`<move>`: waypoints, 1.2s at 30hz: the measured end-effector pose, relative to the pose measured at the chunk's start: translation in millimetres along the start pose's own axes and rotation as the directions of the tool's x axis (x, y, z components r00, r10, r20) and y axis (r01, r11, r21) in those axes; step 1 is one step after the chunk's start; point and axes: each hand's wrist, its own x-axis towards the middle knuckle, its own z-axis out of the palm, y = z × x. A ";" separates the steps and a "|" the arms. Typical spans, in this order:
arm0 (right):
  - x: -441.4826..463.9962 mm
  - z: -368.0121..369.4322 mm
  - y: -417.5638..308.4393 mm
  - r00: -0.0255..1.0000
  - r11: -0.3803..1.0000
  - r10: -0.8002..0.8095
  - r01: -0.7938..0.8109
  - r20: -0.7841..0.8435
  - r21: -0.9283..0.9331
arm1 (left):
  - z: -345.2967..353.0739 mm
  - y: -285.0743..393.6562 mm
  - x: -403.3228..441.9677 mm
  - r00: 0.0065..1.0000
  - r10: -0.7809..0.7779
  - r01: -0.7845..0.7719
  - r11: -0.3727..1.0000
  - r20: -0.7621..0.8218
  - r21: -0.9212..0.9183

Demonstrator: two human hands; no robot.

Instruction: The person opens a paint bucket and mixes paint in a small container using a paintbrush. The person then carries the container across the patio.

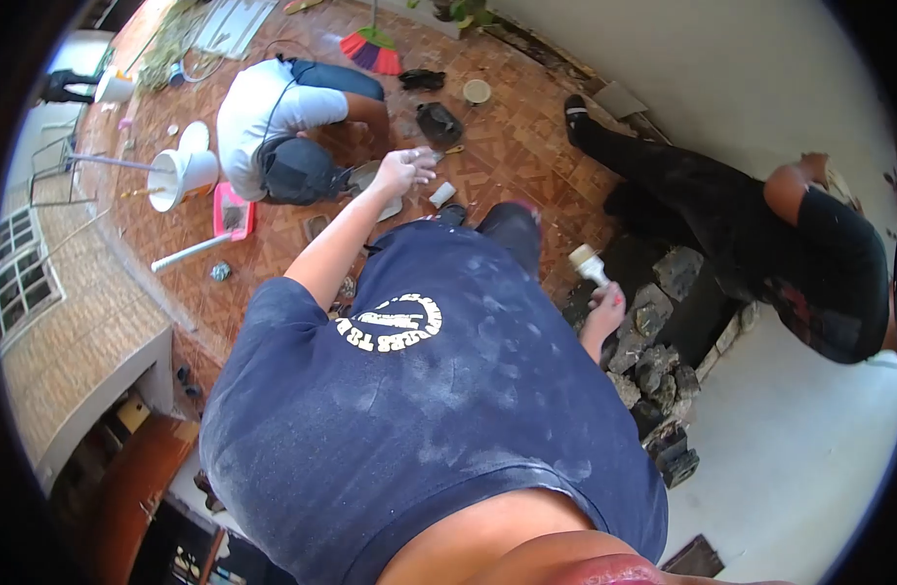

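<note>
My left hand (406, 172), dusted white, is raised over the tiled floor with its fingers apart and loosely bent. Just beyond its fingertips is a small tool with a yellowish end (454, 150); I cannot tell whether they touch. My right hand (607, 306) is closed around the handle of a wide paintbrush (588, 263), whose pale bristles point up and left in the view. Broken grey rubble (653, 327) lies beside my right hand. A small white cup-like object (442, 194) is on the floor below my left hand.
A person in a white shirt (245, 122) bends low beside my left hand. Another person in dark clothes (721, 210) is at the right by the wall. A white bucket (182, 180), a pink dustpan (234, 213) and a broom (372, 49) stand or lie on the left and far floor.
</note>
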 end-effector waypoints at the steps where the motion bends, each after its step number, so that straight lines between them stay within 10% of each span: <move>1: 12.8 12.8 -26.4 1.000 0.999 -0.011 0.010 0.019 0.041 | -7.7 15.5 -6.7 0.996 0.041 -0.039 0.999 -0.077 0.020; 10: 138.5 141.7 -202.7 0.873 0.828 0.105 -0.342 0.477 0.444 | 37.2 112.5 19.2 0.940 0.118 -0.045 0.972 -0.319 0.230; 16: 241.7 213.1 -231.0 0.562 0.721 0.179 -0.634 0.808 0.281 | 95.2 112.1 109.3 0.937 0.202 -0.242 0.964 -0.284 -0.114; 20: 300.9 232.7 -282.6 0.528 0.807 0.239 -0.575 0.815 0.136 | 131.0 119.8 169.4 0.915 -0.002 -0.040 0.994 -0.403 -0.097; 22: 329.2 234.8 -294.9 0.493 0.852 0.281 -0.524 0.824 0.023 | 146.5 135.9 197.9 0.986 0.018 0.029 0.962 -0.168 0.271; 33: 385.9 273.1 -290.2 0.131 0.689 0.472 -0.672 0.872 -0.272 | 191.3 154.6 292.9 0.954 -0.081 0.125 0.983 -0.289 0.134; 36: 377.7 282.5 -286.0 0.265 0.652 0.639 -0.685 0.722 -0.325 | 165.0 86.5 359.3 0.950 -0.070 0.185 0.911 -0.305 0.369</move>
